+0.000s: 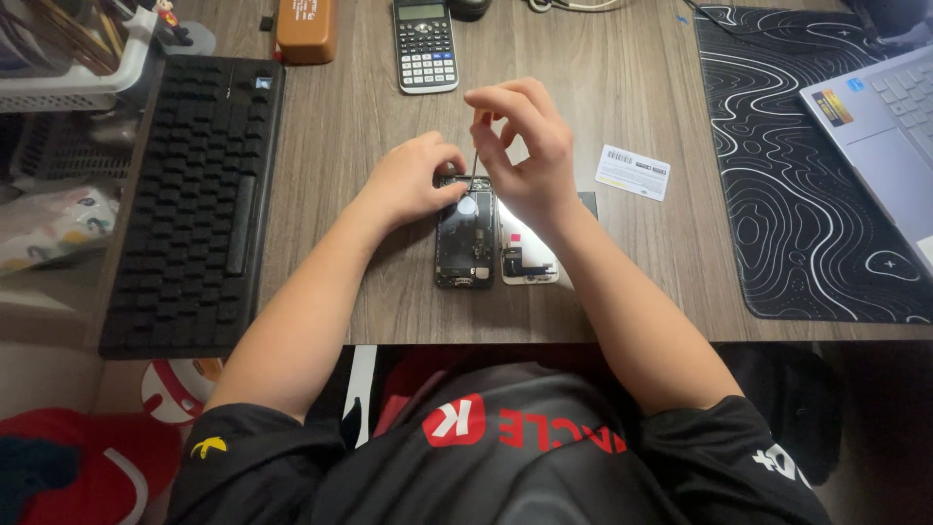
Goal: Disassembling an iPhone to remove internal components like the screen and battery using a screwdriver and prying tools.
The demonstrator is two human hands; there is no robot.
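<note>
An opened phone body (464, 243) lies on the wooden desk (622, 107) with its dark insides showing. Its white screen panel (528, 255) lies face down right beside it. My left hand (413, 180) presses on the top end of the phone body and steadies it. My right hand (520, 146) pinches a thin screwdriver (474, 163) upright, with the tip down at the phone's top edge. The right hand covers the upper part of the screen panel.
A black keyboard (194, 199) lies at the left, with a white basket (78, 58) behind it. A calculator (425, 44) and a brown case (306, 29) sit at the back. A white card (633, 172), a patterned black mat (807, 165) and a laptop (889, 131) lie to the right.
</note>
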